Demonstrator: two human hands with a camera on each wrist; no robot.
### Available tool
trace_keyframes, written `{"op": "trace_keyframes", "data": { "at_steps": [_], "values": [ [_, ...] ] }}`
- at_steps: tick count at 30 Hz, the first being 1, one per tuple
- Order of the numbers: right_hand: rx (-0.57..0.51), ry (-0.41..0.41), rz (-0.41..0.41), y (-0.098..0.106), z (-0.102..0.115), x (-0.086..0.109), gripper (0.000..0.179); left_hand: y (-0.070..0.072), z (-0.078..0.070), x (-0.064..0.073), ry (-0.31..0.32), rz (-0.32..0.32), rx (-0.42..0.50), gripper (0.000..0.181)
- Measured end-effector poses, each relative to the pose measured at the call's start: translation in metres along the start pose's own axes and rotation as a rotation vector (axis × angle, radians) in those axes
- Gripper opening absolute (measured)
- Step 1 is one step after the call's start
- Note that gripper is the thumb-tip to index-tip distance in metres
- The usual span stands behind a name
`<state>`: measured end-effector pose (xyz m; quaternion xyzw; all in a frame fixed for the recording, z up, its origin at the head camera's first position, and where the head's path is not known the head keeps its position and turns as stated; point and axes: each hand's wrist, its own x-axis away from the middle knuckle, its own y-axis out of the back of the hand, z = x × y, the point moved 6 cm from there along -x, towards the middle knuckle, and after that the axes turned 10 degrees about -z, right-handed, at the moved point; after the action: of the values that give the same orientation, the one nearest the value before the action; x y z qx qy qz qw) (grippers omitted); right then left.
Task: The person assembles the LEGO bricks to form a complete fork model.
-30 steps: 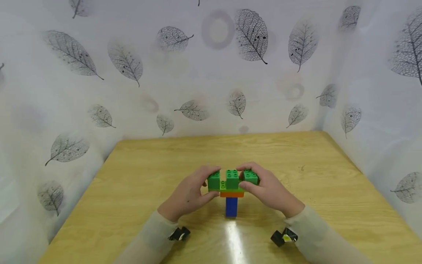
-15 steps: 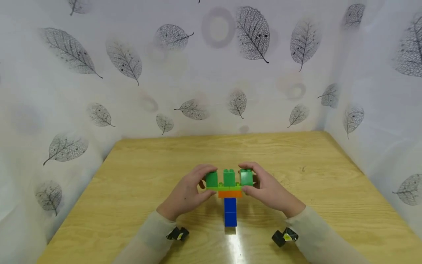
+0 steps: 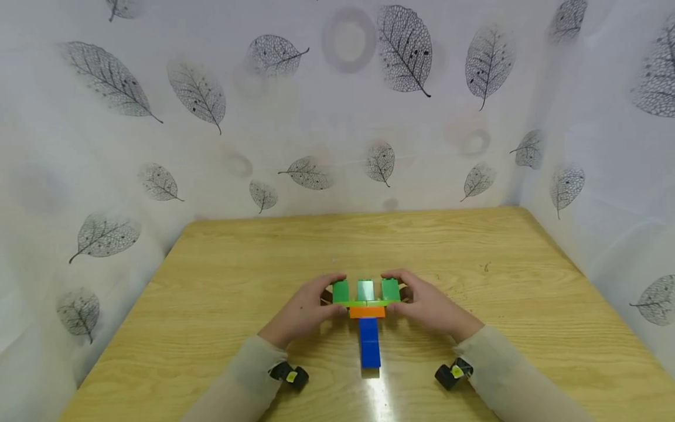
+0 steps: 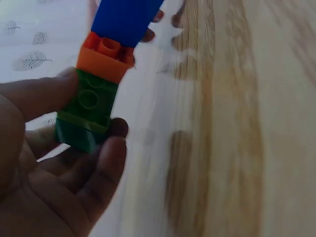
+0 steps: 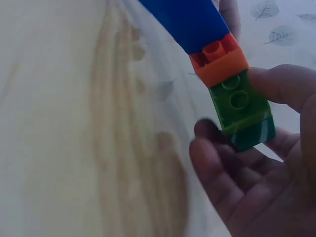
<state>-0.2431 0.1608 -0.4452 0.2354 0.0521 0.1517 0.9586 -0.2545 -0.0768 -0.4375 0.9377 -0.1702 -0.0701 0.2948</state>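
Observation:
A toy building-block model is held between both hands in the middle of the head view. Three green blocks (image 3: pixel 365 291) stand apart in a row on a lime-green plate (image 3: pixel 366 303). Under it sits an orange block (image 3: pixel 367 312), and from that a blue column (image 3: pixel 370 344) points toward the near side. My left hand (image 3: pixel 303 308) pinches the left end, thumb on the plate's underside, fingers at the outer green block. On the other end, my right hand (image 3: pixel 436 309) does likewise. Both wrist views show round sockets under the plate and the orange block's (image 4: pixel 102 61) hollow underside.
A wood-grain table (image 3: pixel 253 252) lies beneath, with a bright reflection near the front. White cloth (image 3: pixel 337 117) printed with leaves walls in the back and both sides. Small black devices (image 3: pixel 289 375) are strapped at the wrists.
The block model has tilted, its studded tops turning away from me and its blue column swinging toward me. Both hands keep their grip on its ends and have moved slightly lower in view.

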Motion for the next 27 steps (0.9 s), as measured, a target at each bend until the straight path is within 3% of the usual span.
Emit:
{"op": "trace_keyframes", "data": {
  "at_steps": [5, 9, 19, 27],
  "values": [
    [0.045, -0.033, 0.014, -0.004, -0.012, 0.000, 0.062, -0.005, 0.009, 0.000, 0.065, 0.027, -0.037, 0.060],
    [0.064, -0.038, -0.001, -0.004, -0.017, -0.001, 0.063, -0.006, 0.012, -0.001, 0.072, 0.023, -0.083, 0.059],
    [0.159, -0.028, -0.052, -0.004, -0.017, -0.004, 0.062, -0.008, 0.017, -0.005, 0.080, 0.027, -0.098, 0.057],
    [0.149, -0.047, -0.053, -0.003, -0.019, -0.005, 0.062, -0.010, 0.020, -0.008, 0.086, 0.039, -0.105, 0.057]
  ]
}}
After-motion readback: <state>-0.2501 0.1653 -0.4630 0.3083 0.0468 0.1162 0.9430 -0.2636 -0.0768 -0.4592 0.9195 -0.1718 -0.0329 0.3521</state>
